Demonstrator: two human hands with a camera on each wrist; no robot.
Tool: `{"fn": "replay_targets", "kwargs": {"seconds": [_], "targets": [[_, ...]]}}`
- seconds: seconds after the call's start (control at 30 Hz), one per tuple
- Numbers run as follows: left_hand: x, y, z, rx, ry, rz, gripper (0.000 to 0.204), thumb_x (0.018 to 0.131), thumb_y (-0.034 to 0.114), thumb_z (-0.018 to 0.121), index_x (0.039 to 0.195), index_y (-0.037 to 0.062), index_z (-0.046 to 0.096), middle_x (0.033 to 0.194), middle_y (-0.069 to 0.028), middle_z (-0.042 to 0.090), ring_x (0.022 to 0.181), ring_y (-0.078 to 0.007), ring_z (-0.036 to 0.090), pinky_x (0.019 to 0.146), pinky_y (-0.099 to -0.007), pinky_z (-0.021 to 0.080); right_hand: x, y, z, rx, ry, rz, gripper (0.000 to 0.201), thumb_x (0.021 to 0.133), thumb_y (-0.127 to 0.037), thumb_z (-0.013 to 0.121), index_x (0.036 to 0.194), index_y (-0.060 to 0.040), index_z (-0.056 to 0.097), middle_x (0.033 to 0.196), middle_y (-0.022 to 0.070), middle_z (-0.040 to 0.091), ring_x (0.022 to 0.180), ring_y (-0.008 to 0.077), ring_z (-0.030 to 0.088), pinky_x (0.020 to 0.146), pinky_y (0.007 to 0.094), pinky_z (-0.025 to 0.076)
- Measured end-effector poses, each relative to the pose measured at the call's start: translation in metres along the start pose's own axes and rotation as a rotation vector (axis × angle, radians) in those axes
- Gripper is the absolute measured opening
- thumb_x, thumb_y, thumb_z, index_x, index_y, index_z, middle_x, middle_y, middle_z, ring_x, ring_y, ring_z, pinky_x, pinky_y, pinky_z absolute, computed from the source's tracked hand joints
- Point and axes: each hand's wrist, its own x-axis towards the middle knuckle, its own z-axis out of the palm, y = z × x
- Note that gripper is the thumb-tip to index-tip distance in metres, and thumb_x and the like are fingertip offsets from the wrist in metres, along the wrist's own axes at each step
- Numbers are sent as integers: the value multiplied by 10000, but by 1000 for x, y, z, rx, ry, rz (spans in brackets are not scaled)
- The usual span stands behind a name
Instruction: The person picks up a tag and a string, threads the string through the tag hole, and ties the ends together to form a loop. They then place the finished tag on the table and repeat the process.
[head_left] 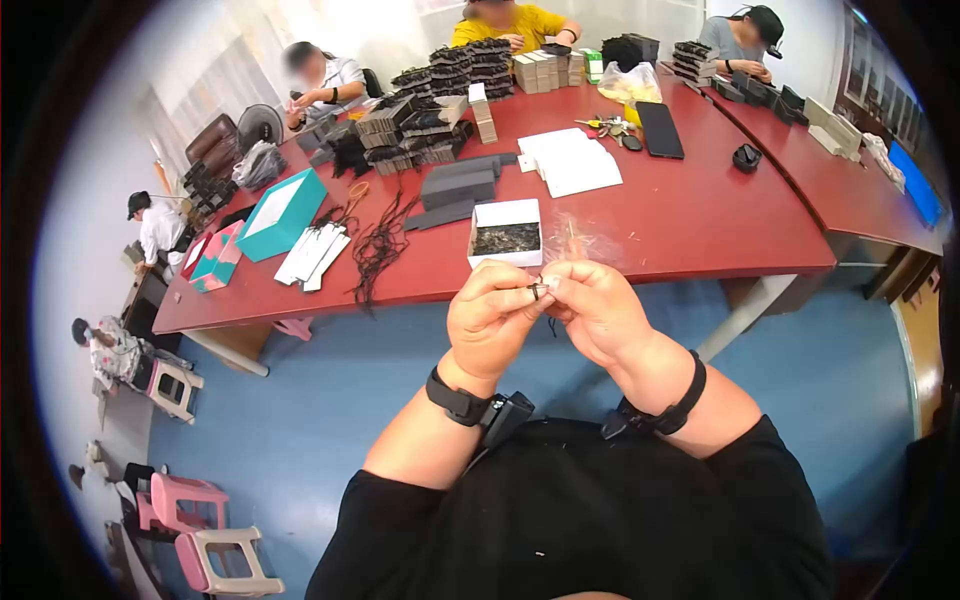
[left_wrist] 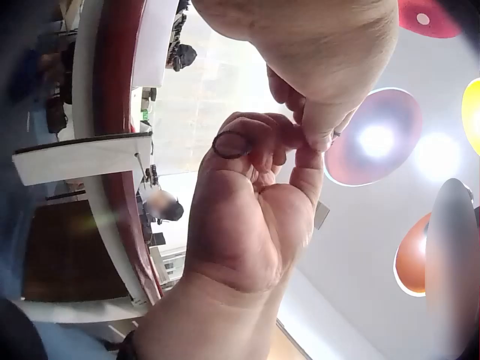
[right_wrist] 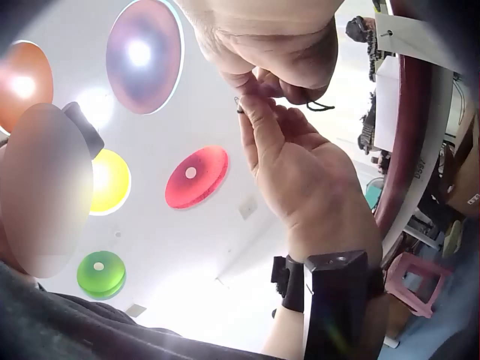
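My left fingers (head_left: 505, 299) and right fingers (head_left: 580, 272) pinch a thin dark cord (head_left: 541, 291) between them, before the near edge of a red table (head_left: 730, 220). On it sit a white box (head_left: 505, 212) and dark stacked bundles (head_left: 470, 68); a person in yellow (head_left: 545, 22) is beyond, blue floor (head_left: 380, 390) below.

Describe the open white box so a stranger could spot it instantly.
Find the big red table. At its near edge, beyond the left hand and right hand, sits a small open white box. Unlike the flat white cards farther back, its walls enclose dark loose bits.
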Motion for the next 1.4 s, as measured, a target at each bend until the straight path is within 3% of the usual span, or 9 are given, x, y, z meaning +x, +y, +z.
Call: {"fn": "replay_targets", "kwargs": {"seconds": [0.17,0.3,0.57,0.7,0.87,1.03,1.23,1.37,1.4], "targets": [[7,12,25,-702,329,-519,103,789,-82,616,842,5,604,903,-59,564,851,-147,545,766,-265,450,5,-4,9,-135,164,-99,93,895,-72,554,857,-13,617,848,16,592,744,83,523,683,218,411],[12,15,10,-991,193,-793,123,813,-75,577,921,-14,580,907,-61,590,857,-146,558,794,-274,452,0,-12,13,-560,185,-370,64,876,-55,577,851,-2,602,808,13,571,714,91,515,658,228,421],[18,33,-7,1,-63,-108,192,702,-74,690,856,26,631,855,-87,641,809,-204,600,693,-296,493,-15,-39,20,-1065,-34,-468,38,798,-59,651,807,-25,634,754,51,573,702,170,549,627,277,440],[25,39,-11,28,-125,-11,206,667,-62,717,832,33,636,831,-77,647,743,-220,605,667,-289,488,-19,-54,25,-1077,-83,-324,52,779,-83,669,790,-39,646,750,43,582,702,177,551,629,288,442],[32,46,-12,77,-226,-81,186,681,-42,713,829,35,633,802,-82,634,715,-223,599,645,-301,473,-20,-69,31,-1195,-139,-106,61,771,-98,676,795,-44,662,749,45,588,703,182,561,632,287,447],[20,39,-8,104,-174,-201,143,726,-31,678,830,21,595,793,-73,598,742,-202,574,669,-286,457,-19,-49,25,-1191,-5,-301,53,777,-86,668,804,-42,658,739,51,585,691,186,556,624,283,443],[12,34,0,-702,-24,-916,118,816,-17,612,903,12,539,887,-34,546,831,-93,507,755,-228,412,-19,-39,17,-1107,57,-304,61,824,-74,621,842,-18,606,781,43,571,697,146,522,632,263,431],[17,38,2,-784,13,-905,187,778,-26,652,920,27,542,883,-27,508,818,-95,487,752,-227,405,-17,-27,9,-693,121,-59,95,892,-111,554,904,-17,558,816,-19,522,746,56,457,652,226,404],[15,37,2,-583,35,-681,225,763,-17,674,939,31,542,880,-18,490,806,-93,476,743,-229,404,-17,-29,9,-695,121,-58,95,892,-111,554,904,-17,558,816,-19,522,746,56,457,652,226,404]]}}
